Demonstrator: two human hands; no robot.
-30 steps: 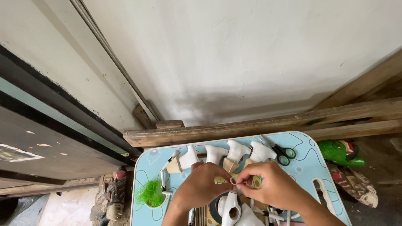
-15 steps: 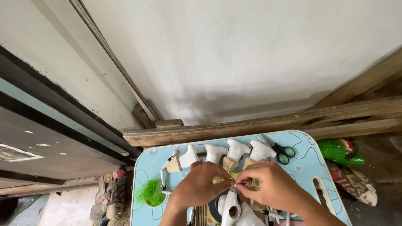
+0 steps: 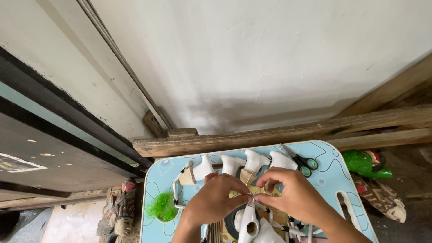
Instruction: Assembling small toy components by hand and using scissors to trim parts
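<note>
A thin thread [image 3: 250, 196] is pinched between the left hand [image 3: 215, 202] and the right hand [image 3: 294, 195], fingertips closed together over a white carved piece [image 3: 249, 223]. Behind them, four white carved pieces [image 3: 256, 161] and green-handled scissors [image 3: 305, 164] are lined along the light-blue worktop [image 3: 335, 180]; green fibre [image 3: 160, 208] lies left.

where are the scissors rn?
In the head view, the scissors lie at the far right of the light-blue table, beside the rightmost white carved piece, just beyond the right hand.
</note>
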